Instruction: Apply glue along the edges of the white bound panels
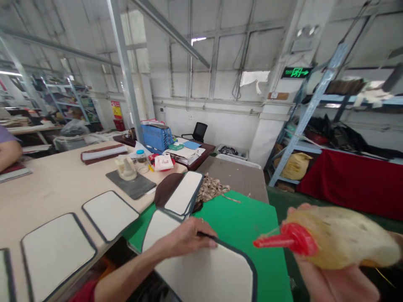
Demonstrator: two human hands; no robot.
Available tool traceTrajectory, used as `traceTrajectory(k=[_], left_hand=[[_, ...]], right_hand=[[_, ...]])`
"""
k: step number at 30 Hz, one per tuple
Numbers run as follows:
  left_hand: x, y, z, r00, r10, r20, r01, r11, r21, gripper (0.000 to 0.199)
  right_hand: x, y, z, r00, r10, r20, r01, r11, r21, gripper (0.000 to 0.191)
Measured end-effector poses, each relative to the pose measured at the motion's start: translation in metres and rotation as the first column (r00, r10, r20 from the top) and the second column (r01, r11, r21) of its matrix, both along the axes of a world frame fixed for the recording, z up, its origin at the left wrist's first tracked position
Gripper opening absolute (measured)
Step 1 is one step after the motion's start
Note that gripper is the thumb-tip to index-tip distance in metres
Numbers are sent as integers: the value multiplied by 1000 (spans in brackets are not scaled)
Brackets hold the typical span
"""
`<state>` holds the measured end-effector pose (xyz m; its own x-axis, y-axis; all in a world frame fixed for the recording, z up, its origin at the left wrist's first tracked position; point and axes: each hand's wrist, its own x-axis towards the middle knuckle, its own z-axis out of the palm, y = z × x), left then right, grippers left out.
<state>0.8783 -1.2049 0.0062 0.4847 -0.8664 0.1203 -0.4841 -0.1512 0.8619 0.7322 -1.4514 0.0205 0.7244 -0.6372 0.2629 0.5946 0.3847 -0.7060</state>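
Observation:
My left hand point(189, 239) is closed on the upper edge of a white panel with a dark border point(214, 272), thumb on top and fingers hidden beneath. At the right, my right hand point(333, 272) is wrapped round a yellowish squeeze bottle point(349, 235). The bottle lies nearly level, its red nozzle point(292, 240) pointing left towards the panel but apart from it. Another bordered white panel point(160, 224) lies partly under my left forearm. Behind it a stack of smaller bordered panels point(184, 193) rests beside a dark brown piece point(165, 188).
More bordered panels point(59, 256) lie along the cream table point(59, 180). A tape dispenser point(126, 167) stands on a dark mat, near a jar with a blue lid point(140, 155). Beige strips point(210, 188) lie at the back of the green board point(233, 218). A person's arm point(9, 153) shows far left.

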Motion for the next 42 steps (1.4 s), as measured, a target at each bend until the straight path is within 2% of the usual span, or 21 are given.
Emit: traceTrajectory(k=[2,3,4,6,8,11,13,17,21,28,30,33,37,40,42], left_hand=[[19,14,26,993,-96,66,91,993,71,41],[27,20,38,987,-145,73,137,985,107,37],[33,25,48,981,-178,73,166,976,139,34],[41,32,66,975,-216,57,203,962,181,29],[45,36,79,967,-253,16,244,947,209,27],[45,42,92,948,-311,-59,316,920,230,25],[45,45,96,935,-342,-91,354,904,241,23],[46,51,99,906,-402,-130,423,869,257,25],[50,55,98,881,-446,-156,472,842,259,29],[53,63,96,872,-454,-182,488,839,241,39],[53,66,96,880,-429,-207,470,849,241,44],[52,70,97,901,-374,-219,421,875,240,48],[54,79,98,928,-312,-205,355,906,229,48],[58,87,95,951,-256,-175,292,930,225,45],[61,93,92,964,-217,-153,248,942,227,43]], right_hand=[[11,-12,18,996,-35,80,41,996,-79,45],[17,-16,26,995,5,96,8,990,-140,49],[22,-18,34,993,60,103,-38,979,-201,51],[32,-19,44,971,236,45,-212,929,-304,53],[41,-17,46,919,393,-29,-375,848,-374,55],[50,-12,42,837,540,-90,-517,725,-455,58],[52,-4,41,813,569,-125,-559,701,-444,59],[47,19,47,796,561,-227,-605,726,-327,49],[45,36,55,762,596,-251,-647,716,-264,30],[48,52,70,780,542,-313,-619,743,-255,38],[46,58,75,793,505,-341,-586,785,-202,41],[42,70,77,858,410,-310,-469,870,-148,50],[41,81,69,930,299,-215,-345,910,-228,62],[46,73,53,963,205,-173,-257,891,-373,57],[49,60,38,972,171,-160,-227,855,-466,56]])
